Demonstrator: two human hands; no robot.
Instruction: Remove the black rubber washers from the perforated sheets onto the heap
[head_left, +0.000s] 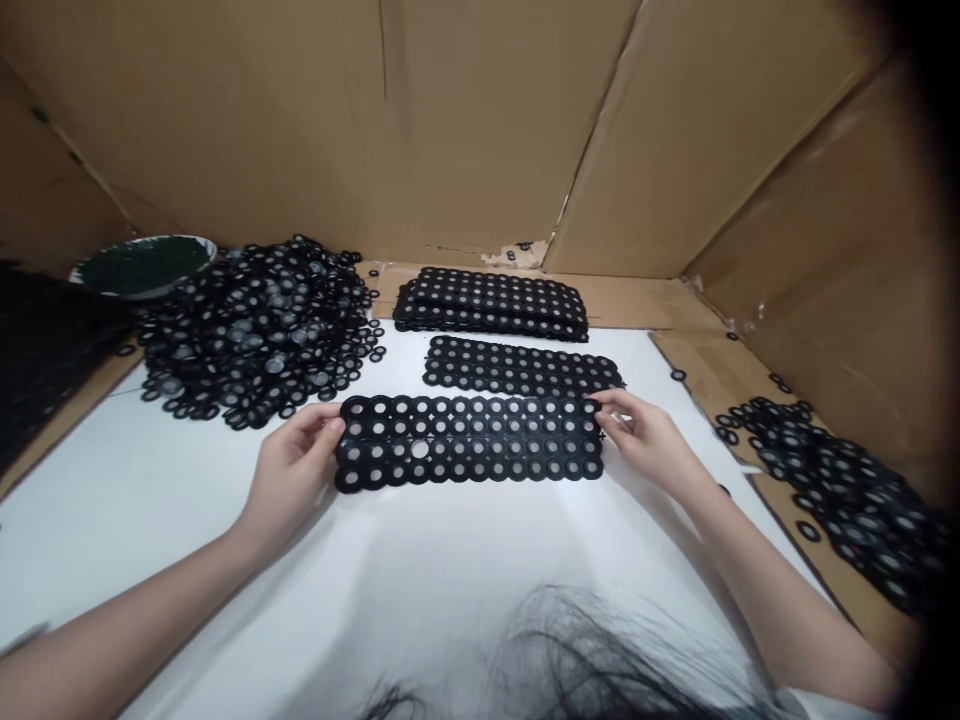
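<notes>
Two hands, one at each end, support a black perforated ring sheet (472, 440) at the centre of the frame. Left hand (292, 465): narrow grip, thumb and fingers pinching the sheet's left end near its upper corner. Right hand (641, 440): likewise narrow, fingertips closed on the upper right corner. Whether the lower edge touches the white counter (480, 590), I cannot tell.

Handling, in my judgement: light, thin and rubbery, flexible enough to sag if taken from one end only. The surface looks smooth, perhaps slightly slippery. The narrow bridges between rings are probably the weak points; one opening, centre-left in the third row, looks wider than its neighbours. Best hold: the solid rims at both short ends, pulled lightly. Just beyond lies a second sheet (517, 366), near the upper edge of the held one; keep them from catching.
</notes>
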